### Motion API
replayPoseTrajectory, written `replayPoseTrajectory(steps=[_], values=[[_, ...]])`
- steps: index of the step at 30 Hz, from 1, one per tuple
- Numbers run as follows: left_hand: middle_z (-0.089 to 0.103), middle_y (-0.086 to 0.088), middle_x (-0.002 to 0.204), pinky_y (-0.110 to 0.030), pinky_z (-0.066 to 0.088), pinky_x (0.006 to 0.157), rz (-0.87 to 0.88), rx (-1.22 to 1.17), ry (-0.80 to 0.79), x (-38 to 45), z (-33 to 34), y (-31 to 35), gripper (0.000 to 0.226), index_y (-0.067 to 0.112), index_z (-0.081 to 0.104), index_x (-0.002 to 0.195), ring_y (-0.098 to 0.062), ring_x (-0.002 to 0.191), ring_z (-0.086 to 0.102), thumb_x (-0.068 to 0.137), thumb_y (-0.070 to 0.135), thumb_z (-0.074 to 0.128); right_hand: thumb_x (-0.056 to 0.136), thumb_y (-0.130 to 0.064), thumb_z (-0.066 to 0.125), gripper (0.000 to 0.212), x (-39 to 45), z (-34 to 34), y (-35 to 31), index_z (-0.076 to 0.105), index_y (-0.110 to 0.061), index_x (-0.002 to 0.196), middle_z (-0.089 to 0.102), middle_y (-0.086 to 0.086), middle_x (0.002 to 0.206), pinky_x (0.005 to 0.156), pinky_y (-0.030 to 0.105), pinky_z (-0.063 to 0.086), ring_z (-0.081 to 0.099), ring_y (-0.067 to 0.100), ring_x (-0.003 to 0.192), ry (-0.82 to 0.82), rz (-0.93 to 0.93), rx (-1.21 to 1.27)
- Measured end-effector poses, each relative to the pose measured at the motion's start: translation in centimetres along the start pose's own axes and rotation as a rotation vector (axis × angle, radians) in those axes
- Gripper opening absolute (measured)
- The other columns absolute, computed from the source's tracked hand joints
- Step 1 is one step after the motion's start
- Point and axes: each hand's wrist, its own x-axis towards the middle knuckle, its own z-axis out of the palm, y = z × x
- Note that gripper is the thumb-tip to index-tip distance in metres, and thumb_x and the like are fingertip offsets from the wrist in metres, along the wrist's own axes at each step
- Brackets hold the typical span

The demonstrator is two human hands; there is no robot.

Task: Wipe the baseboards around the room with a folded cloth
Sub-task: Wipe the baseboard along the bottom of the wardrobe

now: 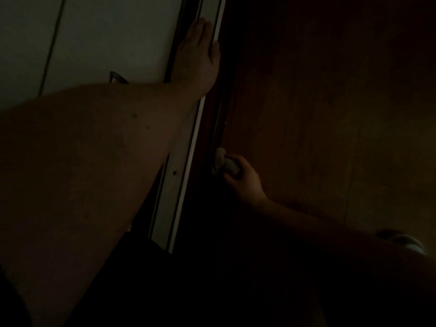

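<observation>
Pretty dark shot. The wood floor (330, 114) filled the right side, and the baseboard (213, 128) ran lengthwise from bottom-left up toward the top (beside a white rail (181, 185)). The left hand (198, 55) lay flat on that rail, fingers straight and together. The right hand (243, 180) had its fingers curled around the bunched cloth (223, 164), pressed against the baseboard.

Right hand (245, 182) apparently presses cloth (223, 164) against baseboard (212, 128).
</observation>
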Motion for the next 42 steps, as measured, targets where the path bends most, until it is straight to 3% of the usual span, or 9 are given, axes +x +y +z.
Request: replayPoseTrajectory(steps=[4, 11, 15, 19, 25, 36, 42], values=[[0.013, -0.008, 0.164, -0.030, 0.007, 0.122, -0.013, -0.063, -0.009, -0.1, 0.2, 0.0, 0.055, 0.009, 0.018, 0.156, -0.019, 0.151, 0.010, 0.107, 0.033, 0.021, 0.093, -0.015, 0.065, 0.046, 1.9, -0.7, -0.3, 0.051, -0.019, 0.136, 0.055, 0.001, 0.133, 0.088, 0.024, 0.046, 0.054, 0.014, 0.115, -0.012, -0.009, -0.049], [0.013, -0.008, 0.164, -0.030, 0.009, 0.122, -0.023, -0.092, -0.004, 0.0, 0.5, -0.2, 0.054, 0.011, 0.019, 0.156, -0.019, 0.151, 0.011, 0.107, 0.032, 0.023, 0.093, -0.018, 0.065, 0.045, 5.5, -2.1, -1.6, 0.050, -0.017, 0.136, 0.056, -0.003, 0.126, 0.091, 0.032, 0.051, 0.055, 0.018, 0.115, 0.042, 0.028, -0.036], [0.014, -0.007, 0.164, -0.031, 0.010, 0.122, -0.020, -0.085, 0.007, 0.0, 0.7, -0.3, 0.054, 0.011, 0.020, 0.156, -0.019, 0.151, 0.011, 0.107, 0.032, 0.023, 0.094, -0.017, 0.062, 0.045, 8.9, -3.2, -3.0, 0.049, -0.017, 0.137, 0.055, -0.005, 0.122, 0.081, 0.022, 0.045, 0.053, 0.011, 0.109, 0.142, -0.011, 0.000], [0.018, -0.008, 0.163, -0.034, 0.014, 0.122, -0.003, -0.084, 0.021, 0.0, 0.8, -0.4, 0.055, 0.009, 0.024, 0.155, -0.021, 0.151, 0.014, 0.105, 0.032, 0.025, 0.094, -0.018, 0.062, 0.045, 12.9, -5.3, -4.3, 0.048, -0.017, 0.137, 0.055, -0.003, 0.127, 0.086, 0.027, 0.047, 0.055, 0.014, 0.113, 0.165, -0.070, -0.021], [0.018, -0.009, 0.163, -0.041, 0.019, 0.121, 0.003, -0.077, 0.004, -0.1, 0.8, -0.4, 0.058, 0.009, 0.024, 0.155, -0.023, 0.151, 0.015, 0.102, 0.032, 0.027, 0.094, -0.012, 0.060, 0.050, 20.1, -8.9, -7.7, 0.044, -0.013, 0.141, 0.046, 0.008, 0.142, 0.106, 0.038, 0.043, 0.047, 0.020, 0.127, 0.259, -0.163, -0.066], [0.021, -0.009, 0.162, -0.047, 0.026, 0.118, 0.031, -0.070, -0.004, -0.3, 0.4, -0.3, 0.058, 0.008, 0.027, 0.154, -0.025, 0.150, 0.019, 0.101, 0.031, 0.030, 0.094, -0.007, 0.057, 0.051, 31.1, -15.2, -13.0, 0.043, -0.013, 0.143, 0.042, 0.008, 0.144, 0.111, 0.041, 0.040, 0.045, 0.018, 0.127, 0.333, -0.252, -0.091], [0.023, -0.006, 0.162, -0.045, 0.027, 0.118, 0.030, -0.083, 0.019, -0.2, 0.4, -0.2, 0.057, 0.008, 0.029, 0.153, -0.023, 0.150, 0.018, 0.101, 0.032, 0.032, 0.098, -0.011, 0.053, 0.053, 36.0, -18.5, -16.2, 0.037, -0.019, 0.148, 0.038, 0.006, 0.150, 0.115, 0.040, 0.034, 0.040, 0.018, 0.135, 0.293, -0.196, -0.121]])
